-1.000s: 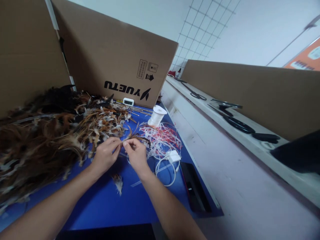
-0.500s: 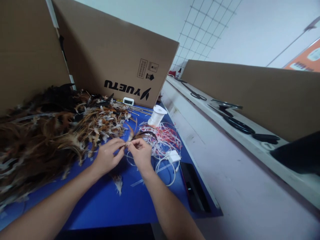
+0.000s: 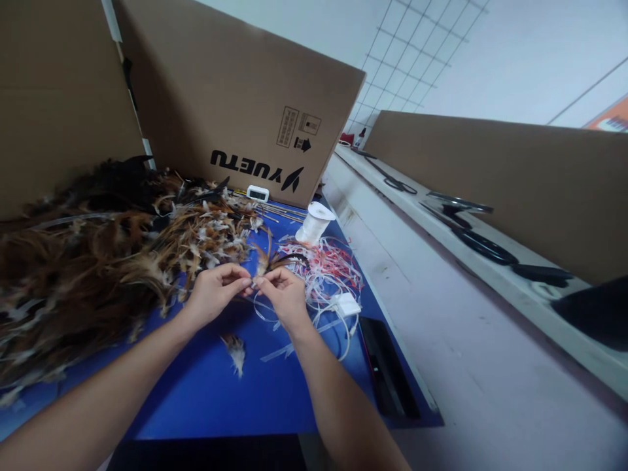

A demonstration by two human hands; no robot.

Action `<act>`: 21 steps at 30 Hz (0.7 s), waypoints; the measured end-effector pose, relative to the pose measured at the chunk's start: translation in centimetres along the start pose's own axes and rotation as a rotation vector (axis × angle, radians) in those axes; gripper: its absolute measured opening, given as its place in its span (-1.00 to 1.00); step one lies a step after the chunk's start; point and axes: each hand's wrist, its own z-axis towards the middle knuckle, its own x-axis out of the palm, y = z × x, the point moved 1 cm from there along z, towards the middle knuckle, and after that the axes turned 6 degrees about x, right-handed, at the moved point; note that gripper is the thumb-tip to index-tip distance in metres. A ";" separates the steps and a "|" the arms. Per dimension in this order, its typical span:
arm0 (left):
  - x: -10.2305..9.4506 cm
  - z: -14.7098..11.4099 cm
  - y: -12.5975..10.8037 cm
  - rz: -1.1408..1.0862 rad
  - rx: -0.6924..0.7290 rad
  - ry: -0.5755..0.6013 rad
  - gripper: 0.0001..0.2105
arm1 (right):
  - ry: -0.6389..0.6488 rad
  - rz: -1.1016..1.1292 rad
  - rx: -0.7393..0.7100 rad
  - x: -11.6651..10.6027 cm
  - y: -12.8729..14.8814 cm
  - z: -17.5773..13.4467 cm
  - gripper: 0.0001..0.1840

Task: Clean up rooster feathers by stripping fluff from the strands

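My right hand [image 3: 286, 294] is closed in a pinch on a small bunch of brown and black feathers [image 3: 265, 259], whose tips fan out beyond the fingers. My left hand [image 3: 219, 291] pinches with thumb and forefinger right beside the right fingertips, at the base of the bunch. What lies between the left fingertips is too small to make out. Below the hands, a loose feather [image 3: 236, 353] with a pale end lies on the blue tabletop [image 3: 210, 405]. To the left spreads a large heap of brown, black and white feathers [image 3: 98, 275].
A white spool [image 3: 314, 226] stands behind red and white strands [image 3: 333, 265]. Near it lie a white charger [image 3: 345, 304] with its cable and a black phone-like object [image 3: 387, 366]. Cardboard [image 3: 235, 98] rises at the back. Scissors [image 3: 400, 185] rest on the right-hand ledge.
The left fingers have shifted from extended at the feather base to a thumb-and-forefinger pinch there. My right hand keeps its hold on the bunch. The whole view has shifted slightly.
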 end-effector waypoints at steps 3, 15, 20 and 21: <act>-0.2 0.0 0.1 0.128 0.108 -0.003 -0.85 | 0.026 -0.034 -0.016 0.0 0.0 0.0 -0.82; -0.5 -0.1 -0.5 0.402 0.232 0.067 -0.86 | 0.061 -0.059 -0.022 -0.4 0.0 0.0 -0.83; 0.4 -0.5 0.3 0.100 0.079 0.023 -0.86 | 0.082 0.012 0.041 0.0 -0.3 -0.1 -0.85; 0.5 -0.6 0.4 0.101 0.090 0.006 -0.86 | 0.085 0.029 0.051 0.1 -0.3 -0.1 -0.85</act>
